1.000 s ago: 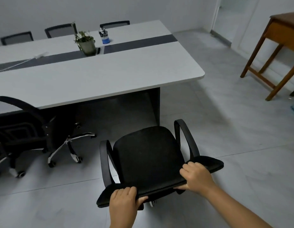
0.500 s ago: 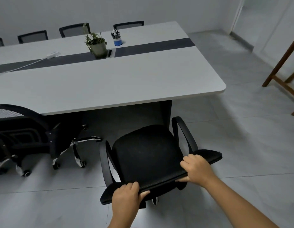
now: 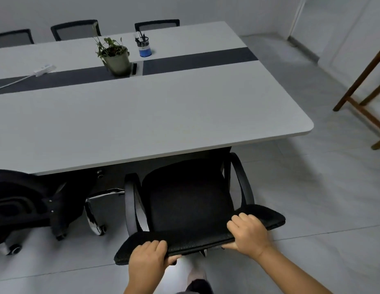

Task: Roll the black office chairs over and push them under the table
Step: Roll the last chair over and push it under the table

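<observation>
A black office chair with curved armrests stands in front of me, its seat front reaching just under the near edge of the long white table. My left hand grips the top of the chair's backrest on the left. My right hand grips the same backrest top on the right, thumb underneath. A second black office chair sits at the left, partly under the table, its chrome base and castors showing.
Three more black chair backs line the table's far side. On the table stand a potted plant, a pen cup and a white power strip. A brown wooden table's legs stand at the right on grey floor tiles.
The chair has rolled forward with both hands on its backrest; its seat front now reaches under the table edge. I have stepped closer, so the table fills more of the view.
</observation>
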